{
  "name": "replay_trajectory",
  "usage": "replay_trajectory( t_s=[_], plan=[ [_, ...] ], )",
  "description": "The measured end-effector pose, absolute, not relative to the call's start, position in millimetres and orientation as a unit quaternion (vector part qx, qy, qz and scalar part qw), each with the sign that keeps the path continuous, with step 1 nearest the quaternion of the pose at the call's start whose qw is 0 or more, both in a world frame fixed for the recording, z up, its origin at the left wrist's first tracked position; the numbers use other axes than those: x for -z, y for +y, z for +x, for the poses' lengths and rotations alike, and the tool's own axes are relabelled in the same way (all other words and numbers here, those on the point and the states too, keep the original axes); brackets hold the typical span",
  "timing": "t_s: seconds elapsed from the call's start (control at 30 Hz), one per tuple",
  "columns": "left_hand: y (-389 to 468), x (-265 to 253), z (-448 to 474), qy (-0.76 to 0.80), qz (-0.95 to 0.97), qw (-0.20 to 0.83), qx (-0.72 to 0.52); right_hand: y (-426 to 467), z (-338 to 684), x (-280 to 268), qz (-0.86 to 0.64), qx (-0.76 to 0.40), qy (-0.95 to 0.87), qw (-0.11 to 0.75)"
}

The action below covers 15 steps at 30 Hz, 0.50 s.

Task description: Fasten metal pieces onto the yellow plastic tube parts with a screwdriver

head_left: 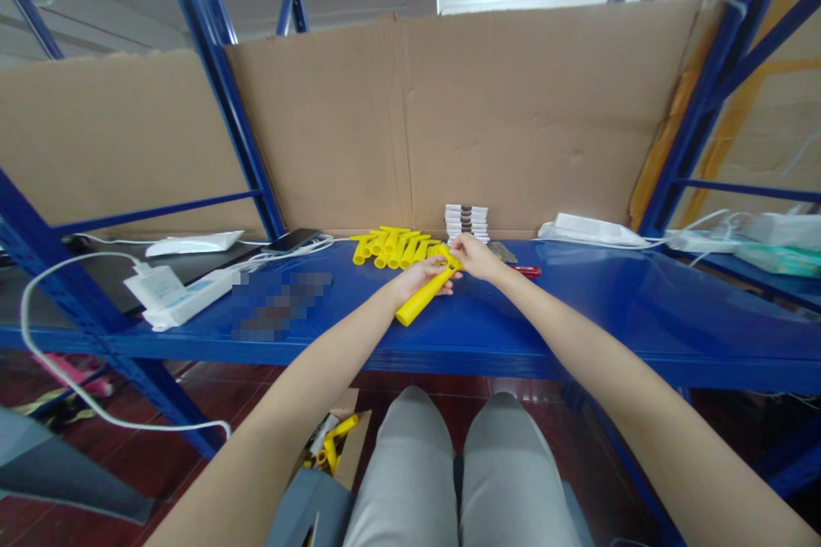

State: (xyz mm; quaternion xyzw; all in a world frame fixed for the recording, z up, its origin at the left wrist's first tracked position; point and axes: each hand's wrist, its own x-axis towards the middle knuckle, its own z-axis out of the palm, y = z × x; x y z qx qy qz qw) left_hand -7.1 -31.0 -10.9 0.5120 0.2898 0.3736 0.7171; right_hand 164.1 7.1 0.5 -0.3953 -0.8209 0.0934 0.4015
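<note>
My left hand (420, 275) is closed around a yellow tapered plastic tube (418, 302), its wide end slanting down toward me. At the tube's narrow far end, my right hand (471, 256) has its fingers pinched together; what sits between them is too small to make out. Just behind and to the left lie several similar yellow tubes (391, 248) in a row on the blue shelf. A stack of small white-and-brown packs (466, 220) stands behind my right hand. Beyond my right wrist lies a red tool (527, 272), partly covered by my forearm.
A blue metal shelf (609, 299) forms the work surface, with a cardboard panel (526, 111) behind it. White power strips (192, 299) and cables lie at the left. A white box (590, 229) is at the back right. Below, an open carton (352, 453) holds more yellow tubes.
</note>
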Motion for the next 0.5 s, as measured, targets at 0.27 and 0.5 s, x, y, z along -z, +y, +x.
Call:
replay_trajectory(
  t_s=[0.27, 0.5],
  plan=[
    [-33, 10, -6, 0.304, 0.524, 0.711, -0.357, 4, 168, -7, -0.406, -0.110, -0.827, 0.372],
    [-33, 11, -7, 0.284, 0.524, 0.723, -0.350, 1, 174, -10, -0.396, -0.179, -0.815, 0.385]
  ],
)
